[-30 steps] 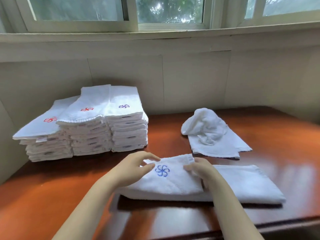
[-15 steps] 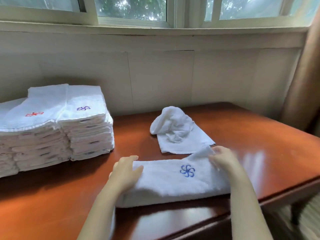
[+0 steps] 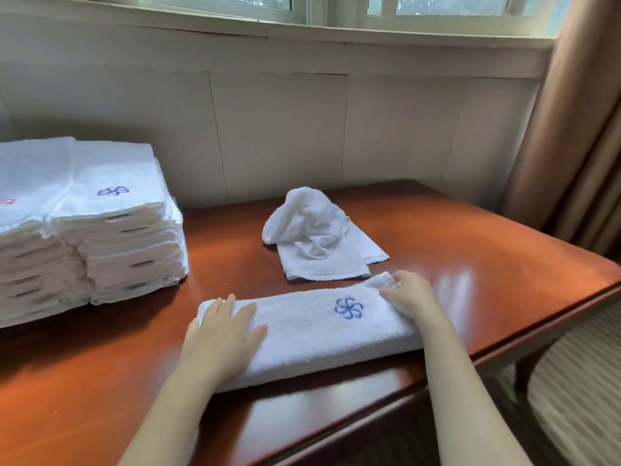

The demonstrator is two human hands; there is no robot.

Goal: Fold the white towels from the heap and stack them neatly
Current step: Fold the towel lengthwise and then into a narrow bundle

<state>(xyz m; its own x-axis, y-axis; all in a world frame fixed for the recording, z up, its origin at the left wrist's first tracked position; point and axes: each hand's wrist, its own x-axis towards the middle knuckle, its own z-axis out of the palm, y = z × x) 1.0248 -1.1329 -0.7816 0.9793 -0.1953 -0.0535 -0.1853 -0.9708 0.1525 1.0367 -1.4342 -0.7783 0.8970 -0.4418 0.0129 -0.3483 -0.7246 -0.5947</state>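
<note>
A white towel (image 3: 316,327) with a blue flower emblem lies folded into a long strip near the front edge of the wooden table (image 3: 470,264). My left hand (image 3: 223,331) presses flat on its left end, fingers straight. My right hand (image 3: 408,292) pinches the towel's far right corner, fingers curled round the cloth. Behind the strip lies a crumpled white towel (image 3: 317,237), unfolded. At the left stand stacks of folded towels (image 3: 111,223), the nearest topped by a blue emblem.
The table's right and front edges run close to my right hand. A brown curtain (image 3: 578,136) hangs at the right, with a striped chair seat (image 3: 578,398) below the table corner. A pale wall and window sill back the table.
The view has swung right. The towel was spread out into a long strip; my left hand slid to its left end and flattened, my right hand moved to the right corner.
</note>
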